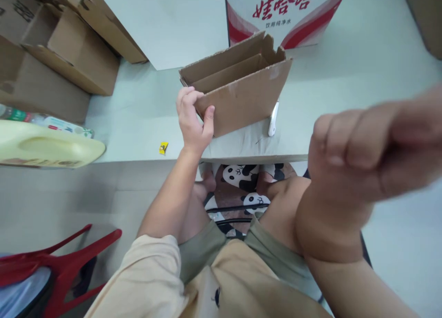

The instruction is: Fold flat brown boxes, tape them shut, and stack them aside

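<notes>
An open brown cardboard box (247, 99) stands slightly tilted on the table, its top gaping and a cardboard panel visible inside. My left hand (194, 117) grips its left end, with the thumb on the front wall and the fingers over the corner. My right hand (359, 156) is raised close to the camera at the right, well apart from the box. Its fingers are curled closed and partly blurred; whatever they may hold is hidden. A white-handled tool (272, 123), perhaps a cutter, lies by the box's right front corner, partly covered by it.
Several cardboard boxes (83, 50) crowd the back left. A white box with red lettering (286, 14) stands behind. A pale yellow bottle (51, 143) lies at left, and a small yellow packet (163, 148) is near the table edge. A red chair (65, 267) is lower left.
</notes>
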